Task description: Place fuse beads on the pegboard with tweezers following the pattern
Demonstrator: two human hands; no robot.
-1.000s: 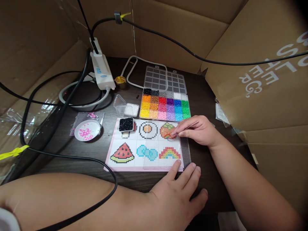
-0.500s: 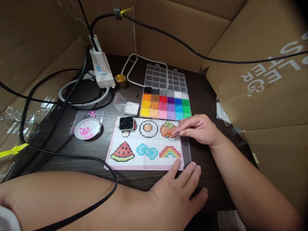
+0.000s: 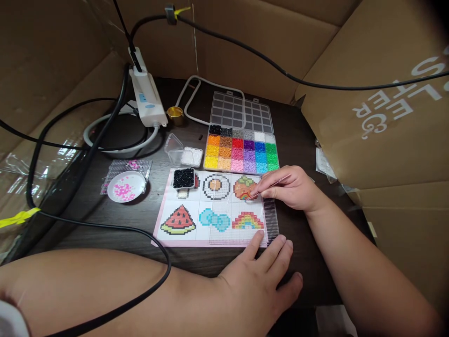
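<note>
Between the thumb and fingers of my right hand (image 3: 289, 189) is a pair of tweezers (image 3: 275, 183). Their tip points down at a clear pegboard (image 3: 242, 238), close to a small patch of coloured beads (image 3: 244, 197) near the strawberry-like picture. Under the pegboard lies a pattern sheet (image 3: 168, 243) with pixel pictures, among them a watermelon slice, an egg, a bow and a rainbow. My left hand (image 3: 259, 276) rests with fingers spread at the board's near right edge, one fingertip just below the rainbow. Whether the tweezers grip a bead is too small to tell.
Behind the sheet stands an open bead case (image 3: 242, 150) sorted by colour. A box of black beads (image 3: 184, 178) sits on the sheet. To the left are a white dish (image 3: 111, 192) of pink beads, a power strip (image 3: 149, 100) and a black cable (image 3: 105, 225) crossing over my left arm.
The whole view has shifted very slightly. Both hands and the tweezers keep nearly the same place over the board.
</note>
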